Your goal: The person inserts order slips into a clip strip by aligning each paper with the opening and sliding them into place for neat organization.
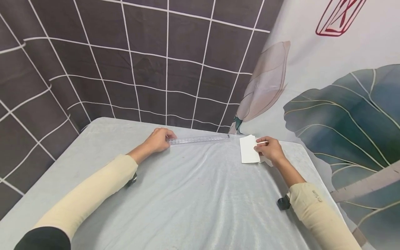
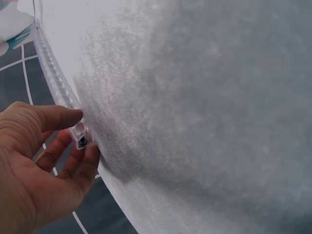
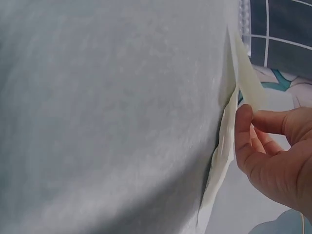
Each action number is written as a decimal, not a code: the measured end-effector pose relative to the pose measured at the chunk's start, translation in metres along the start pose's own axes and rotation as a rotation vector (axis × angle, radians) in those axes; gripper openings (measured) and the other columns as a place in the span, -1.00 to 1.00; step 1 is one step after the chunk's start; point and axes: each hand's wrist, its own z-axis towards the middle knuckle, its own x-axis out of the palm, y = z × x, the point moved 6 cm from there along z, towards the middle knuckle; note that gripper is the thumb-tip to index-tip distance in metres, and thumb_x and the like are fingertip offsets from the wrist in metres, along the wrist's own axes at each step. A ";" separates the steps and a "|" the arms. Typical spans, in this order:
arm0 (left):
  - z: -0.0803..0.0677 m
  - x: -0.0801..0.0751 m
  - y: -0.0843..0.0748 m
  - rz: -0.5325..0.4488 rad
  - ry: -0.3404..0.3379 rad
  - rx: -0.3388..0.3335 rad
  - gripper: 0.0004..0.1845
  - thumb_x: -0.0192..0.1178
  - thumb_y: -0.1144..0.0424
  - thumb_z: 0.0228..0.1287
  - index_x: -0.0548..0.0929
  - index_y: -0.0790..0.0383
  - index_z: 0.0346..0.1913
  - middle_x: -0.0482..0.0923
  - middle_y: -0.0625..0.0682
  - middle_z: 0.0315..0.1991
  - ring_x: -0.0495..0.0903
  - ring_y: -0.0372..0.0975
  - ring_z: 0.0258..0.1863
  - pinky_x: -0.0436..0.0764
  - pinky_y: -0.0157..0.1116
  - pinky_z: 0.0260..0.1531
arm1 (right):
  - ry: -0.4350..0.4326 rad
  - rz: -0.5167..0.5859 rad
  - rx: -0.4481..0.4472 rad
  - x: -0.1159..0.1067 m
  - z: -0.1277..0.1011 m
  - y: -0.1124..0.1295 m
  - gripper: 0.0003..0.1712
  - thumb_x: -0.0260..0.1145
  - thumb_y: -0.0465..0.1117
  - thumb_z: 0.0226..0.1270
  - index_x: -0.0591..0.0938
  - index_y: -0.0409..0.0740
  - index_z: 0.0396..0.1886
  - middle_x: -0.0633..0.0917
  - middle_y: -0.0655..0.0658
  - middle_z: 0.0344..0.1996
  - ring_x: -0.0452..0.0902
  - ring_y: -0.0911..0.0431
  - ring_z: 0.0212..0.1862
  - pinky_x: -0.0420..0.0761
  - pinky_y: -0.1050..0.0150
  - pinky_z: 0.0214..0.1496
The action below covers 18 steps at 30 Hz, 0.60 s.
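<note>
My left hand (image 1: pixel 158 139) is at the far edge of the table and pinches the near-left end of a long clear plastic strip (image 1: pixel 200 139). A ridged row runs along the strip, and a small dark spot shows at its held end in the left wrist view, between thumb and fingertips. To the right, my right hand (image 1: pixel 270 150) pinches the right side of some folded white paper (image 1: pixel 249 149). From the right wrist view, the paper (image 3: pixel 249 83) stands partly lifted, with a wavy-edged layer (image 3: pixel 222 151) lying lower along the cloth.
A pale grey cloth (image 1: pixel 184 194) with soft wrinkles covers the table. Behind it hangs a dark curtain (image 1: pixel 150 69) with a white grid; a white curtain with a large green leaf (image 1: pixel 350 114) hangs at the right. Dark wrist cameras (image 1: pixel 283 202) sit under the sleeves.
</note>
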 end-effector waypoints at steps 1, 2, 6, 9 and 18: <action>0.005 0.006 0.010 0.006 -0.003 0.004 -0.43 0.16 0.50 -0.13 0.92 0.15 -0.01 0.85 0.11 -0.14 0.77 0.00 -0.08 0.72 -0.05 0.07 | 0.004 0.007 0.000 0.002 0.000 0.001 -0.47 0.42 -0.36 0.53 0.57 -0.50 0.39 0.77 -0.03 -0.22 0.69 0.31 -0.31 0.76 0.41 -0.21; 0.010 0.014 0.023 0.006 -0.007 0.005 -0.42 0.16 0.50 -0.15 0.93 0.10 -0.02 0.85 0.07 -0.15 0.76 -0.03 -0.09 0.72 -0.07 0.05 | 0.007 0.011 0.000 0.003 0.000 0.001 -0.47 0.42 -0.36 0.53 0.57 -0.50 0.39 0.77 -0.04 -0.22 0.70 0.31 -0.31 0.76 0.42 -0.21; 0.017 0.020 0.036 0.006 -0.011 -0.008 -0.41 0.15 0.49 -0.18 0.93 0.06 -0.05 0.84 0.03 -0.19 0.74 -0.05 -0.13 0.69 -0.10 0.01 | 0.014 0.015 -0.002 0.008 0.001 0.004 -0.47 0.43 -0.34 0.55 0.58 -0.50 0.40 0.81 -0.13 -0.13 0.71 0.32 -0.29 0.77 0.42 -0.19; 0.005 0.003 0.008 -0.017 0.013 -0.029 -0.42 0.15 0.53 -0.14 0.93 0.15 -0.03 0.86 0.11 -0.15 0.77 0.02 -0.07 0.70 -0.01 0.10 | 0.016 0.009 -0.001 0.011 0.001 0.007 -0.47 0.43 -0.33 0.56 0.60 -0.49 0.40 0.82 -0.20 -0.06 0.72 0.31 -0.26 0.77 0.42 -0.17; -0.007 -0.011 -0.020 -0.007 0.022 -0.046 -0.44 0.15 0.54 -0.08 0.91 0.23 0.01 0.87 0.15 -0.11 0.78 0.04 -0.04 0.69 0.02 0.17 | 0.031 -0.006 -0.019 0.023 0.003 0.012 -0.51 0.45 -0.33 0.54 0.63 -0.48 0.35 0.86 -0.33 -0.01 0.73 0.30 -0.27 0.75 0.43 -0.21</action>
